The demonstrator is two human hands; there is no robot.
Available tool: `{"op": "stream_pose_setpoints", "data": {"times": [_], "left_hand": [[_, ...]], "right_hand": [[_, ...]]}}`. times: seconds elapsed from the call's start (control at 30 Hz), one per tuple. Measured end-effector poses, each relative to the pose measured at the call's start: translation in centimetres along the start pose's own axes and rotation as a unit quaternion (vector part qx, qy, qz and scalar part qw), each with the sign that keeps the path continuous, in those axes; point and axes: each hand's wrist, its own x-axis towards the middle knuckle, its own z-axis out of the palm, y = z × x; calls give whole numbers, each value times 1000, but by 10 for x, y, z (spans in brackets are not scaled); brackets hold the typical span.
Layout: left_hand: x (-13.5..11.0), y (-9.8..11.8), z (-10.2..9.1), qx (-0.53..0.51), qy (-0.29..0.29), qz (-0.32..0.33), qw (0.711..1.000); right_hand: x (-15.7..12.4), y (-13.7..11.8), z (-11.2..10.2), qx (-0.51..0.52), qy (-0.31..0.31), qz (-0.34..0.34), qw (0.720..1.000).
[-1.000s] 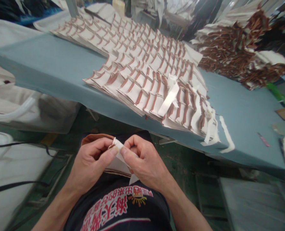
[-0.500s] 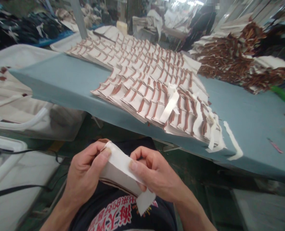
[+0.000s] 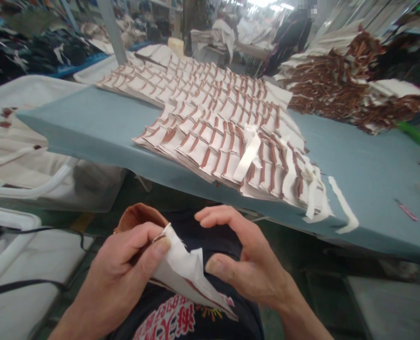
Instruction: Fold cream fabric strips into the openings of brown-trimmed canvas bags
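Note:
My left hand (image 3: 124, 267) pinches the upper corner of a white fabric piece (image 3: 186, 278) with a brown edge, held over my lap. A brown rounded part (image 3: 137, 216) shows behind the thumb. To the right of that piece, my right hand (image 3: 247, 264) has its fingers spread and curved, thumb near the fabric's edge, holding nothing that I can see. Ahead, on the grey-blue table (image 3: 89, 125), lie overlapping rows of white pieces with brown strips (image 3: 213, 113). A loose white strip (image 3: 247, 153) lies across them.
A tall heap of brown-and-white pieces (image 3: 340, 80) stands at the table's back right. A white strip (image 3: 344, 208) and a small pink tool (image 3: 406, 211) lie near the right front edge. White bins with fabric (image 3: 21, 156) sit to my left. A person stands far behind.
My right hand has let go of the white piece and opened, lifting away to the right. The piece now hangs crumpled from my left hand. The view has tilted up slightly.

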Motion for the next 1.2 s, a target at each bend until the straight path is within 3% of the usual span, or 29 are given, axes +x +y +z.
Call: {"op": "stream_pose_setpoints", "data": {"times": [0.1,0.17,0.4,1.0,1.2], "left_hand": [[-5,-1,0,6,-16,20,1000],[-9,-3,0,10,-15,26,999],[-11,-10,3,7,-12,49,999],[-12,-22,-3,0,-70,101,992],[-14,-24,1,-1,-52,95,994]], "right_hand": [[25,-2,12,11,-44,-88,995],[34,-3,17,7,-76,-100,992],[30,-6,21,43,-106,-4,993],[28,-6,29,-32,-109,-57,992],[28,-2,34,-31,-100,-23,994]]}}
